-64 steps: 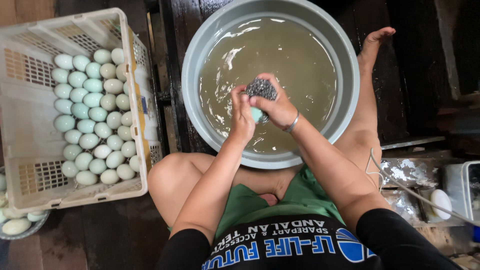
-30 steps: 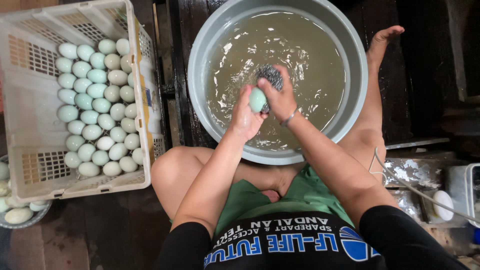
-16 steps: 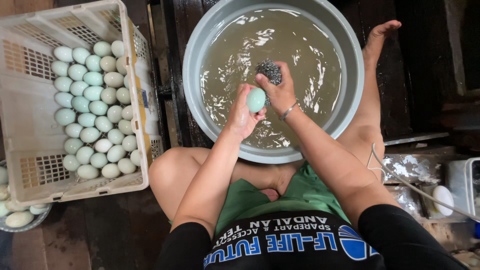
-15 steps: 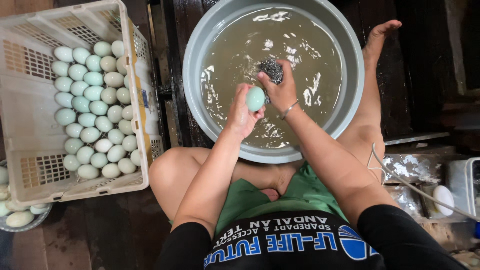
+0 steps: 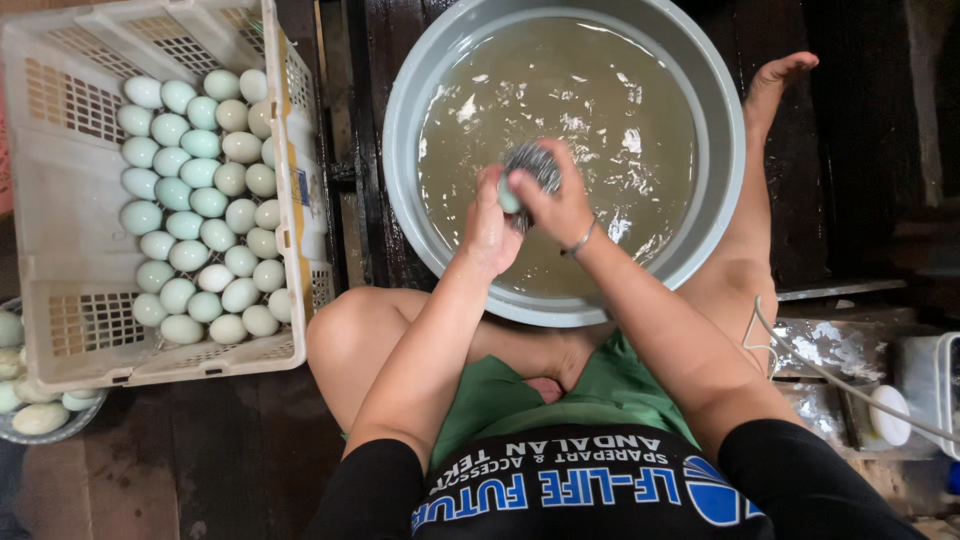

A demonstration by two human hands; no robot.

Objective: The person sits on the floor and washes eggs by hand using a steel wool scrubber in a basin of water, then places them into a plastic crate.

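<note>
Right hand (image 5: 550, 205) is pressing the steel scrubber (image 5: 533, 163) back onto the pale green egg (image 5: 508, 195) that my left hand (image 5: 487, 228) is gripping over the grey tub (image 5: 720, 160), so I am scrubbing it again.

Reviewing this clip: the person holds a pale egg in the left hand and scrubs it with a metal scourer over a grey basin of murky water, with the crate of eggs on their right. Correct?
Not quite. In the head view the crate of eggs sits on the person's left, not right. The rest holds: left hand holds the egg, right hand holds the scourer, over the grey basin.
</note>
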